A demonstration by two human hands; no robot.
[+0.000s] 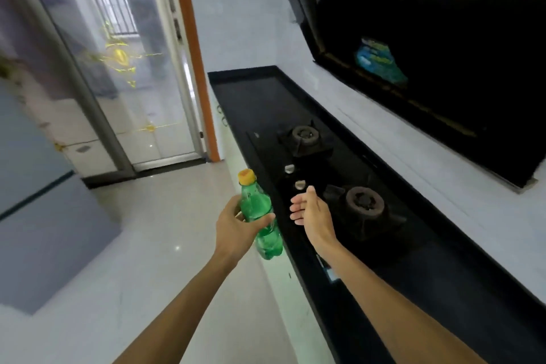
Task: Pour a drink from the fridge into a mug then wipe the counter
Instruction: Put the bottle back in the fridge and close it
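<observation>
— Where is the drink on your feed?
— I see a green plastic bottle (254, 201) with a yellow cap (246, 176) in my left hand (236, 226); the fingers (235, 211) and thumb wrap round its middle; it leans a little, cap up and away from me, in the air above the pale floor (165, 216), just beside the front edge of the black counter (260, 97).
— Any brand on it?
— I can't make out a label from here; the hand covers part of the body.
— And the other side?
— My right hand (313, 216) hangs above the hob (325, 165), palm turned towards the bottle, fingers straight and slightly spread, holding nothing; it is near the bottle but apart from it; two silver knobs (300, 185) lie just beyond the fingertips; the near burner (365, 202) is to the right of the hand, the far burner (305, 134) farther along.
— Anything readable elsewhere?
— A blue and green sticker (379, 60) sits on the dark hood (443, 23) above the counter; its print is too blurred to read; a glass door (133, 83) with gold patterns stands at the far end.
</observation>
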